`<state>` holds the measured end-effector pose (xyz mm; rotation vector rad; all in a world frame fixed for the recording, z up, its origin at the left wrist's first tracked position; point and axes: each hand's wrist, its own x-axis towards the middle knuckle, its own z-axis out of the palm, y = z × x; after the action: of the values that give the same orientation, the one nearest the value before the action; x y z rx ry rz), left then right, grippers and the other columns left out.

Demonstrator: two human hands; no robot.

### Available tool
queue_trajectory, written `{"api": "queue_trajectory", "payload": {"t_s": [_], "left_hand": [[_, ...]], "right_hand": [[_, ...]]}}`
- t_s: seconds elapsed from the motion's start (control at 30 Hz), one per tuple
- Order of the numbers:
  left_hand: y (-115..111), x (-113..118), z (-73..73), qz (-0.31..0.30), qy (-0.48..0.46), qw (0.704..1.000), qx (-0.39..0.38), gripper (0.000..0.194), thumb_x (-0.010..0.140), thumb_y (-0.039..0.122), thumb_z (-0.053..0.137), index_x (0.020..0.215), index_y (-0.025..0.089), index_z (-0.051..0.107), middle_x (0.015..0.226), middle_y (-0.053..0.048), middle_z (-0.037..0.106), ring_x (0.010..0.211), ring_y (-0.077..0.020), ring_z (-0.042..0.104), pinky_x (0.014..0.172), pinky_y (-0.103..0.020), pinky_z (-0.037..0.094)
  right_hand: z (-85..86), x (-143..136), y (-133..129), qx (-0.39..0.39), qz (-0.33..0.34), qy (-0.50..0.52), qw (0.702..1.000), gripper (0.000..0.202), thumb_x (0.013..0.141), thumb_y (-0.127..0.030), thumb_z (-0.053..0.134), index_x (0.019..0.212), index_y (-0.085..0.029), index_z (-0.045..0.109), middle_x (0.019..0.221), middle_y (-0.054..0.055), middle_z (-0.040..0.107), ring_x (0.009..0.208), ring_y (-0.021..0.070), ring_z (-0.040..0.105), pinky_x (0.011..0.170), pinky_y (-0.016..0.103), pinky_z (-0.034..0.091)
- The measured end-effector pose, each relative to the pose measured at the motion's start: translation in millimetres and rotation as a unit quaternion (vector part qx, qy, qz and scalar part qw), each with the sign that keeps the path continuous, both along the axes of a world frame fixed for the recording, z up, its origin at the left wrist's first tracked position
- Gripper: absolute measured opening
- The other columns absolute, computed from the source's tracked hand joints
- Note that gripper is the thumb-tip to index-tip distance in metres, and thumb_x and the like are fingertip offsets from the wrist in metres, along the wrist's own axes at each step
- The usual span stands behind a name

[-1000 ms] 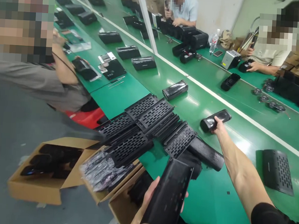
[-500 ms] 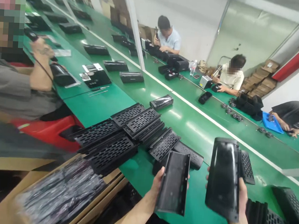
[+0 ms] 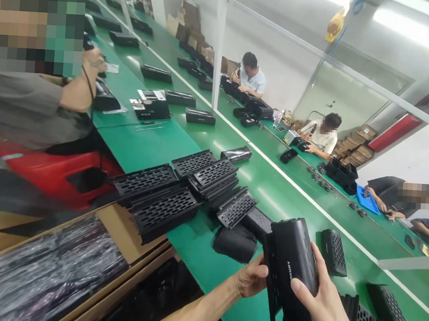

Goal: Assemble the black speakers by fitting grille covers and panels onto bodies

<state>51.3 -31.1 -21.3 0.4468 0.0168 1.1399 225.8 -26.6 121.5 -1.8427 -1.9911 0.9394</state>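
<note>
My right hand (image 3: 321,290) grips a long black plastic housing (image 3: 291,245) with pale lettering on its side. A thin black cover panel (image 3: 272,295) lies against the housing's left side, seen nearly edge-on. My left hand (image 3: 253,279) is closed on that panel's left edge, thumb toward the housing. Whether the two parts are joined or only touching, I cannot tell. Just behind them, on the green table (image 3: 195,241), rest a dark rounded housing (image 3: 235,243) and a slotted panel (image 3: 237,208).
Slotted black panels (image 3: 168,208) are piled at left centre. Beside the table, a carton (image 3: 114,227) holds plastic-wrapped parts. More slotted pieces (image 3: 394,312) lie at right. A co-worker sits at left on a red chair (image 3: 54,170); others work across the line.
The two parts, held apart before, are now together. The housing has turned from its glossy face to its lettered side, and the panel is nearly edge-on. The view has shifted.
</note>
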Motion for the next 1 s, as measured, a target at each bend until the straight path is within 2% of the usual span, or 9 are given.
{"api": "queue_trajectory", "payload": {"t_s": [0.13, 0.23, 0.33, 0.43, 0.57, 0.7, 0.8, 0.93, 1.0], "left_hand": [[0, -4, 11.4, 0.019, 0.012, 0.999, 0.026, 0.084, 0.07, 0.047, 0.089, 0.143, 0.016, 0.061, 0.134, -0.018, 0.07, 0.132, -0.0399, 0.06, 0.114, -0.049, 0.041], [1, -7, 15.0, 0.038, 0.014, 0.999, 0.033, 0.082, 0.071, 0.048, 0.088, 0.142, 0.014, 0.062, 0.13, -0.018, 0.071, 0.129, -0.0386, 0.062, 0.114, -0.049, 0.041], [2, -7, 13.0, 0.05, 0.015, 0.998, 0.035, 0.08, 0.071, 0.049, 0.088, 0.14, 0.017, 0.063, 0.125, -0.017, 0.073, 0.123, -0.0382, 0.066, 0.11, -0.05, 0.043], [3, -3, 4.1, 0.053, 0.022, 0.998, 0.024, 0.08, 0.069, 0.05, 0.091, 0.138, 0.019, 0.064, 0.125, -0.016, 0.073, 0.122, -0.0373, 0.066, 0.105, -0.047, 0.046], [7, 6, -10.3, 0.057, 0.048, 0.997, -0.011, 0.083, 0.066, 0.054, 0.093, 0.136, 0.021, 0.064, 0.128, -0.016, 0.071, 0.117, -0.0358, 0.068, 0.087, -0.039, 0.052], [13, 4, -10.5, 0.074, 0.067, 0.994, -0.043, 0.083, 0.066, 0.051, 0.093, 0.137, 0.023, 0.062, 0.127, -0.014, 0.071, 0.113, -0.0334, 0.069, 0.082, -0.036, 0.053], [17, -4, -2.6, 0.104, 0.059, 0.992, -0.049, 0.085, 0.063, 0.044, 0.095, 0.139, 0.024, 0.06, 0.13, -0.013, 0.07, 0.117, -0.0348, 0.067, 0.088, -0.04, 0.054], [19, -5, 5.7, 0.171, 0.055, 0.982, -0.061, 0.088, 0.061, 0.039, 0.097, 0.139, 0.024, 0.06, 0.13, -0.012, 0.071, 0.124, -0.0354, 0.064, 0.105, -0.048, 0.048], [22, -1, 7.7, 0.189, 0.062, 0.978, -0.059, 0.089, 0.061, 0.04, 0.098, 0.14, 0.025, 0.059, 0.131, -0.011, 0.071, 0.126, -0.0349, 0.063, 0.111, -0.05, 0.044]], "right_hand": [[-6.9, -4, 3, 0.023, 0.041, -0.042, 0.998, 0.106, 0.083, -0.065, 0.069, 0.168, -0.03, 0.017, 0.157, 0.012, 0.053, 0.138, 0.0391, 0.058, 0.112, 0.052, 0.049], [-12.1, -8, 1, 0.038, 0.061, -0.066, 0.995, 0.104, 0.084, -0.063, 0.069, 0.168, -0.031, 0.017, 0.16, 0.012, 0.05, 0.139, 0.0393, 0.057, 0.109, 0.051, 0.051], [-18.6, -11, -6, 0.067, 0.055, -0.077, 0.993, 0.098, 0.088, -0.061, 0.066, 0.168, -0.032, 0.017, 0.162, 0.012, 0.046, 0.139, 0.0389, 0.057, 0.106, 0.052, 0.053], [-23.7, -12, -7, 0.057, 0.061, -0.071, 0.994, 0.101, 0.088, -0.057, 0.066, 0.169, -0.032, 0.012, 0.165, 0.013, 0.042, 0.14, 0.0383, 0.056, 0.105, 0.051, 0.054], [-16.2, -15, 8, 0.002, 0.056, -0.063, 0.996, 0.105, 0.087, -0.059, 0.066, 0.169, -0.024, 0.01, 0.165, 0.016, 0.041, 0.144, 0.0373, 0.052, 0.112, 0.05, 0.048], [-1.9, -8, 18, -0.033, 0.098, -0.022, 0.994, 0.107, 0.087, -0.065, 0.065, 0.169, -0.022, 0.01, 0.168, 0.017, 0.035, 0.151, 0.0362, 0.041, 0.121, 0.054, 0.036], [-12.8, 5, -1, 0.049, 0.074, 0.053, 0.995, 0.105, 0.086, -0.063, 0.069, 0.168, -0.027, 0.014, 0.17, 0.015, 0.03, 0.154, 0.038, 0.036, 0.119, 0.056, 0.039], [-59.2, 7, -38, 0.236, -0.033, 0.102, 0.966, 0.118, 0.078, -0.06, 0.079, 0.166, -0.027, 0.008, 0.17, 0.018, 0.018, 0.156, 0.0438, 0.024, 0.12, 0.062, 0.035], [-77.3, -1, -43, 0.307, -0.063, 0.088, 0.945, 0.112, 0.078, -0.056, 0.082, 0.163, -0.025, 0.016, 0.166, 0.02, 0.025, 0.153, 0.0454, 0.03, 0.12, 0.066, 0.03]]}}
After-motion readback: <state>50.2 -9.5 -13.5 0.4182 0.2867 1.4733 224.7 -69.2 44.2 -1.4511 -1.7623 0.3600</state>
